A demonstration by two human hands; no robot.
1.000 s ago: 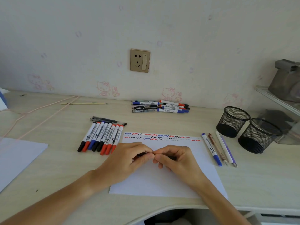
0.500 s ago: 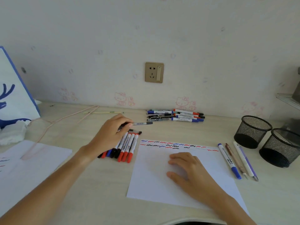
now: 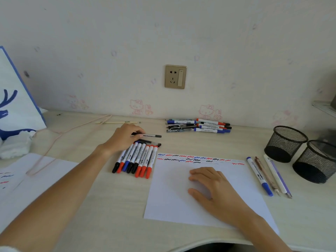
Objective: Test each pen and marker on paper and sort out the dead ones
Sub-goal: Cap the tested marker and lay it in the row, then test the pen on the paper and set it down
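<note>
Head view (only view), looking fwd and down at my desk.

Left hand [image 3: 123, 138]: reached out over the far end of the marker row; my fingers pinch a grey pen [image 3: 151, 136] by its near end, the rest of it sticking out to the right, roughly level, just above the desk.

Right hand [image 3: 211, 184]: lies flat on the test sheet [image 3: 174, 197], fingers spread and relaxed, gripping nothing, palm down near the sheet's middle.

Test sheet: white paper in front of me; two rows of short red, blue and black squiggles [image 3: 200, 159] along its far edge, rest blank.

Marker row [image 3: 135, 160]: eight markers side by side, touching, just left of the sheet; caps toward me, black, red, blue, black, black, then three red. A dark pen [image 3: 145, 141] lies across the row's far end, partly under my left hand.

Far pile [image 3: 198, 125]: pens and markers w/ blue, red and black caps, lying by the wall below the socket [image 3: 175, 76].

Right group [image 3: 267, 176]: blue-capped marker plus three slim pens, side by side, just right of the sheet.

Mesh cups [image 3: 286, 143]: two black cups, touching, right of that group; contents can't be told.

Second sheet [image 3: 27, 179]: at left, a few coloured marks near its left edge.
</note>
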